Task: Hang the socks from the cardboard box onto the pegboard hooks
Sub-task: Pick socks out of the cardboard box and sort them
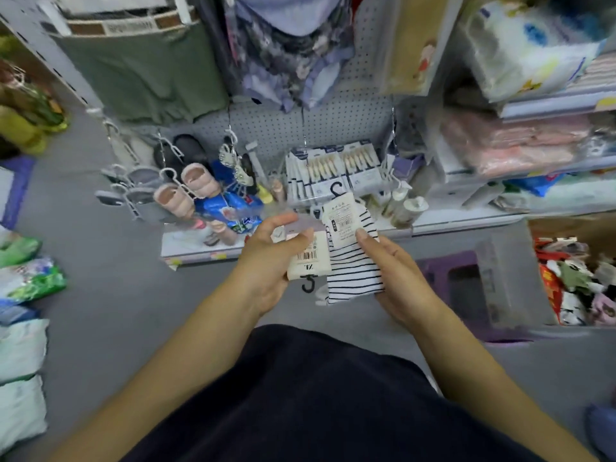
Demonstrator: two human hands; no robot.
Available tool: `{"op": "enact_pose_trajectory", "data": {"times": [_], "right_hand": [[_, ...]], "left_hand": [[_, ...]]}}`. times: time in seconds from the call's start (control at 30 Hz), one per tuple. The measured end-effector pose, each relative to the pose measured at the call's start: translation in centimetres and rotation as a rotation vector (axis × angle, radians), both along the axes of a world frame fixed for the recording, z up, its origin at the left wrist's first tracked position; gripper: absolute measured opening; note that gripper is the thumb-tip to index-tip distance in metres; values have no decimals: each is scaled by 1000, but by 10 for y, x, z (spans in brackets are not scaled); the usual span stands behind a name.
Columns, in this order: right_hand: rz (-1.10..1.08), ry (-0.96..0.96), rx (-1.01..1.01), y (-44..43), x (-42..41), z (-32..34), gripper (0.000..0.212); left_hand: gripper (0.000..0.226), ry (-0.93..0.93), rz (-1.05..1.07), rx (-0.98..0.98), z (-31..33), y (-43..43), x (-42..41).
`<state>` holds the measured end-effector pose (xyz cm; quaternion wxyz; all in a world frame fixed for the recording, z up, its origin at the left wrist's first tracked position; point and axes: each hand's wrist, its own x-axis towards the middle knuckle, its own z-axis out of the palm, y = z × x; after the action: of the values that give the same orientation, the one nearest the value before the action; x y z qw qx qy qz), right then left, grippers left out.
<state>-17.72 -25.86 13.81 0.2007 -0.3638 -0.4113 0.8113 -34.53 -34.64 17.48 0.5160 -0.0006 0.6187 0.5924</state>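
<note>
- The left hand's thumb presses on a cream-labelled pair, with the fingers curled beneath, pinching it.
- The right hand's thumb pins the striped sock against the fingers under it.
- The 2 pairs touch side by side, held low before the pegboard.
- The striped pair's black hook points up at the board; the other hook points down toward the person.
- Best, I judge, to hang 1 at a time: striped first, and turn the other round before offering it.
- The striped sock is white with thin dark bands, flat and soft, with a paper label on top.
- More socks lie jumbled in the cardboard box, at the right.
</note>
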Motion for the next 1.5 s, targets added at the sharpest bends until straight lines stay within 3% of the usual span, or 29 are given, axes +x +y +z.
{"op": "enact_pose_trajectory", "data": {"times": [0.1, 0.23, 0.33, 0.47, 0.57, 0.67, 0.77, 0.9, 1.0, 1.13, 1.2, 1.27, 1.5], "right_hand": [[-34, -106, 111, -8, -21, -2, 30], [-95, -172, 175, -11, -33, 2, 36], [-114, -226, 315, -7, -36, 10, 37], [-144, -189, 410, 1, -43, 29, 20], [-151, -150, 453, 4, -50, 38, 14], [-144, -114, 461, 0, -56, 43, 14], [-128, -90, 471, -5, -60, 44, 13], [-128, -122, 494, -15, -64, 47, 15], [-146, -162, 559, -21, -69, 51, 30], [-126, -218, 758, -27, -80, 56, 36], [-102, -207, 803, -34, -87, 60, 12], [-102, -161, 767, -41, -93, 64, 23], [-100, -184, 846, -33, -87, 80, 13]], "left_hand": [[26, 137, -27, -57, -1, -8, -23], [11, 262, -9, -156, -7, -17, -44], [7, 162, 36, -94, -5, -21, -49], [28, -147, 76, 210, 7, -26, -56], [49, -165, -27, 370, 12, -31, -66], [49, -59, -54, 365, 12, -33, -72], [20, 200, -26, 172, 14, -32, -72], [31, 544, -17, 9, 9, -34, -73], [25, 711, 11, -8, 13, -34, -72], [24, 557, -54, 161, 24, -32, -63], [34, 419, -80, 240, 31, -30, -56], [45, 299, -96, 332, 36, -27, -51], [34, 412, -86, 379, 41, -21, -55]]}}
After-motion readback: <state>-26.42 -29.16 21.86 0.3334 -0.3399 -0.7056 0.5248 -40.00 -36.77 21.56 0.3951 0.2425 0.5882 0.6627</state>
